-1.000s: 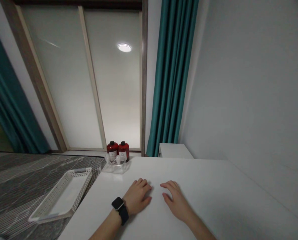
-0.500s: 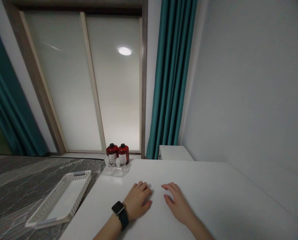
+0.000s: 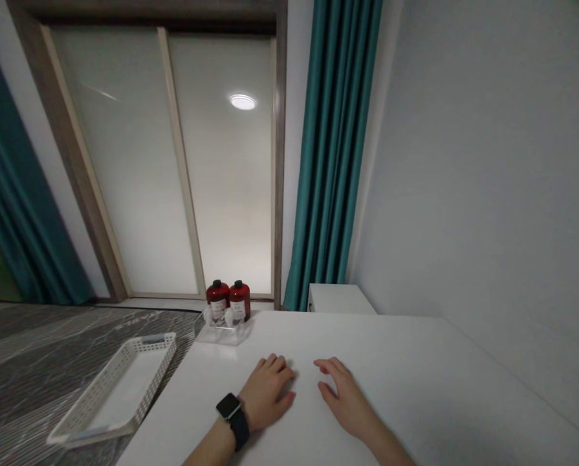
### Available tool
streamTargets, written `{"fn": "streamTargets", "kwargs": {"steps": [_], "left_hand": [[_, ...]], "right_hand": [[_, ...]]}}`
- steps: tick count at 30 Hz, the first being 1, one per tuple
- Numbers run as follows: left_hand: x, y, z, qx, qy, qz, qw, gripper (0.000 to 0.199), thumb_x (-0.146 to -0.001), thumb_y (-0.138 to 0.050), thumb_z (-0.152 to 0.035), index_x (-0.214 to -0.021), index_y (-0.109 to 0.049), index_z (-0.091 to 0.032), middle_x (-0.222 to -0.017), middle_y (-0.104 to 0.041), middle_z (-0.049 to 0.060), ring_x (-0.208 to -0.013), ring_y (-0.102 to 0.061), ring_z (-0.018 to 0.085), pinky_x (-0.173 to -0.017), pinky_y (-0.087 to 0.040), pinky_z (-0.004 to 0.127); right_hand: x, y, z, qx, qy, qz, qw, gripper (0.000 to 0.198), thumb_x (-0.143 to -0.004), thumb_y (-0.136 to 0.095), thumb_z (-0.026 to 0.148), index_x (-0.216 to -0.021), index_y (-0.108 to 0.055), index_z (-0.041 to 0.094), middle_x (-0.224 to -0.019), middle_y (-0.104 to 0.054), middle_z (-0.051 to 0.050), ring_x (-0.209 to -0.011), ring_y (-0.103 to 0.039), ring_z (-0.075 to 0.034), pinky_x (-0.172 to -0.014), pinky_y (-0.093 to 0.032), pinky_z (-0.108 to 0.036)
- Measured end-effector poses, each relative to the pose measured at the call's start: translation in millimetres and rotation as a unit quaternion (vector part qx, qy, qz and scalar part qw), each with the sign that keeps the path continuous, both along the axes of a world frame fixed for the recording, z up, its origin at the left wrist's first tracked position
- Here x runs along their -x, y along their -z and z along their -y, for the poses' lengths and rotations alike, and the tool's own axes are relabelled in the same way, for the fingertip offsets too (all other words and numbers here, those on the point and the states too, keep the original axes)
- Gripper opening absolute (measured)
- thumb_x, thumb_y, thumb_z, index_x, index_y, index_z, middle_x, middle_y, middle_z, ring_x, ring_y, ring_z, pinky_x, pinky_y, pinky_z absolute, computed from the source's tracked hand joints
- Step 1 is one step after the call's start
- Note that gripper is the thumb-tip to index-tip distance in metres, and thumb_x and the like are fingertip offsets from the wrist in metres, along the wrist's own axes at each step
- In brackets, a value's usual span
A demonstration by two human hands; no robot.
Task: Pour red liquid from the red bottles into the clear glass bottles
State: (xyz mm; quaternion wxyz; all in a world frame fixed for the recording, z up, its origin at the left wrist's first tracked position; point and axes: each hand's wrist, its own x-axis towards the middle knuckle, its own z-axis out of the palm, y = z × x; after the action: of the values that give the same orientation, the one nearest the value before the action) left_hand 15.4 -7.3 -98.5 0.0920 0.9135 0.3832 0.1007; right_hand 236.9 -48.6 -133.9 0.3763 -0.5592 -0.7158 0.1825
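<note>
Since a second ago my view has tipped up a little, so everything sits slightly lower. My left hand (image 3: 267,395) and right hand (image 3: 345,398) have kept nearly the same pose, the gap between them a touch wider.

With twelve o'clock straight ahead of me, a teal curtain (image 3: 17,194) hangs at ten o'clock, far off. Nearer at ten, on the grey streaked floor (image 3: 17,362) beside the table (image 3: 391,362), lies a long white basket (image 3: 134,382) with perforated walls. Toward eleven, a frosted sliding door (image 3: 221,181) fills the background, with a round light (image 3: 243,102) showing on its right pane. Before it, at the table's far left corner, is a clear tray (image 3: 216,334). One red bottle (image 3: 218,299) and another red bottle (image 3: 240,301), both upright with dark caps and pale labels, stand side by side there; I can't tell whether they are inside the tray or behind it. Two whitish pieces (image 3: 229,316) in front of them are too small to make out.

My left wrist wears a black watch (image 3: 228,406). That hand, at about half past eleven, is palm down and relaxed, fingers softly bent, released. The tray is its nearest thing, well apart. My right hand, toward half past twelve, is released too, thumb and forefinger spread in a C. Whether my fingertips touch the tabletop, I can't tell.

Past them, near twelve to half past, are a second teal curtain (image 3: 335,162) and a low white cabinet (image 3: 340,299) beyond the far edge; a pale wall (image 3: 488,162) runs from one to three.
</note>
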Motion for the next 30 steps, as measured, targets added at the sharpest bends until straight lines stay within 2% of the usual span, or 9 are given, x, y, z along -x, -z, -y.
{"fn": "streamTargets", "kwargs": {"steps": [30], "left_hand": [[-0.5, 1.4, -1.9, 0.001, -0.003, 0.007, 1.000, 0.022, -0.085, -0.061, -0.026, -0.107, -0.060, -0.026, -0.111, -0.058, 0.006, -0.106, -0.050, 0.028, -0.089, -0.041, 0.042]], "right_hand": [[-0.1, -2.1, -0.2, 0.004, -0.004, 0.003, 1.000, 0.035, -0.083, -0.051, 0.011, -0.114, -0.062, 0.024, -0.108, -0.064, -0.006, -0.103, -0.061, -0.022, -0.095, -0.047, -0.039]]}}
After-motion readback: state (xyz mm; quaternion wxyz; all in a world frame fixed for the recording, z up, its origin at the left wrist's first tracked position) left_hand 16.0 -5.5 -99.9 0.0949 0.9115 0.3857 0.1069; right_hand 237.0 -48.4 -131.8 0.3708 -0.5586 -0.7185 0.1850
